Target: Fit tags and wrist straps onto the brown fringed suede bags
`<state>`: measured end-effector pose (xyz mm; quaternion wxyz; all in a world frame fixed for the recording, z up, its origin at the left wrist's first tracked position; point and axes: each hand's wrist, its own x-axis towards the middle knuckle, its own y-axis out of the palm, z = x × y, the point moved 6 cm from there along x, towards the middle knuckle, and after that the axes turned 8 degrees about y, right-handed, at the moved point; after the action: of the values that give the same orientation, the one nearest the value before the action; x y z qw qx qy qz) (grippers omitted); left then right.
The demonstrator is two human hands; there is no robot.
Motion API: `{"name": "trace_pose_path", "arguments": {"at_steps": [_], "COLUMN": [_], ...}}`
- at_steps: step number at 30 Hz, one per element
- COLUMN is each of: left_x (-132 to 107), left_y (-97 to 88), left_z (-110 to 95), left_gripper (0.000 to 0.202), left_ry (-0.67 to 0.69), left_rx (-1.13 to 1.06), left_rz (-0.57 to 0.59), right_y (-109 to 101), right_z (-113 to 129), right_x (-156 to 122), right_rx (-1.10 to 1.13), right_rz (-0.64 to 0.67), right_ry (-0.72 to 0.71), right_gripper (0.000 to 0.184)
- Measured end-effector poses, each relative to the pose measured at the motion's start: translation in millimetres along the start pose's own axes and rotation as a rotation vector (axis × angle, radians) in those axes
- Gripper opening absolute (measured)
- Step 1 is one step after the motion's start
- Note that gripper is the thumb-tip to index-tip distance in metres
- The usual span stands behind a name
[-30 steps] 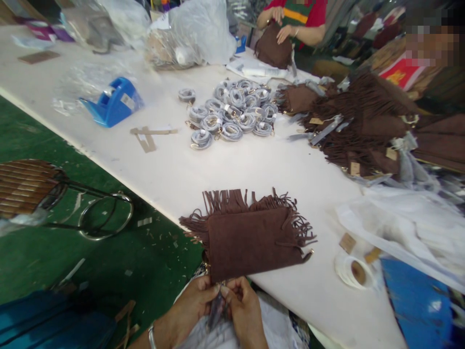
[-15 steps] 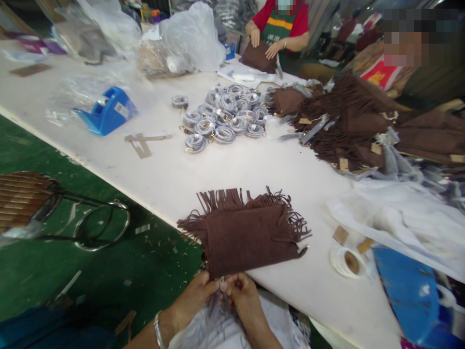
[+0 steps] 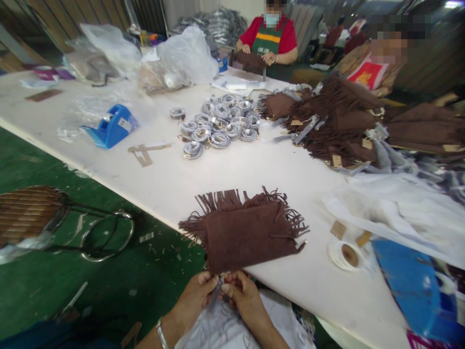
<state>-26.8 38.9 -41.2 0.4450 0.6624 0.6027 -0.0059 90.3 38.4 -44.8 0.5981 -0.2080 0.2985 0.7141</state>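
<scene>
A brown suede fringed bag (image 3: 247, 232) lies flat at the near edge of the white table (image 3: 170, 179). Just below its near edge, my left hand (image 3: 194, 298) and my right hand (image 3: 243, 298) meet fingertip to fingertip. Both pinch a small grey strap piece (image 3: 217, 290) at the bag's edge; its detail is too small to make out. A bangle sits on my left wrist. White fabric lies in my lap under the hands.
A pile of coiled grey straps (image 3: 221, 123) sits mid-table, a blue tape dispenser (image 3: 112, 126) to the left. A heap of brown fringed bags (image 3: 345, 126) and white plastic sheets (image 3: 395, 208) fill the right. A tape roll (image 3: 345, 254) lies near. A person in red works across the table.
The view has tilted up a little, showing more of the far end. My hands stay pinched together at the bag's near edge; the bag has not moved.
</scene>
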Motion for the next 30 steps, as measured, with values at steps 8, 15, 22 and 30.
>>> {"name": "trace_pose_path", "arguments": {"at_steps": [8,15,22,30], "left_x": [-3.0,-2.4,-9.0,-23.8], "left_y": [1.5,5.3,9.1,2.7], "left_z": [-0.2,-6.4,-9.1,10.0], "left_gripper": [0.031,0.045,0.047,0.043], "left_ry": [0.041,0.166,0.196,0.013], "left_rx": [-0.023,0.073,0.091,0.127], "left_rz": [0.018,-0.083,-0.209,0.029], "right_y": [-9.4,-3.4,-1.5,-12.5], "right_z": [13.1,17.1,27.5,65.2], "right_x": [-19.8,-12.4,-8.5,-34.2], "right_rx": [-0.173,-0.173,-0.363,-0.843], "right_rz": [-0.139,-0.221,-0.246,-0.371], "right_ry": [-0.092,-0.099,-0.146,-0.377], "right_gripper": [0.011,0.015,0.018,0.028]}}
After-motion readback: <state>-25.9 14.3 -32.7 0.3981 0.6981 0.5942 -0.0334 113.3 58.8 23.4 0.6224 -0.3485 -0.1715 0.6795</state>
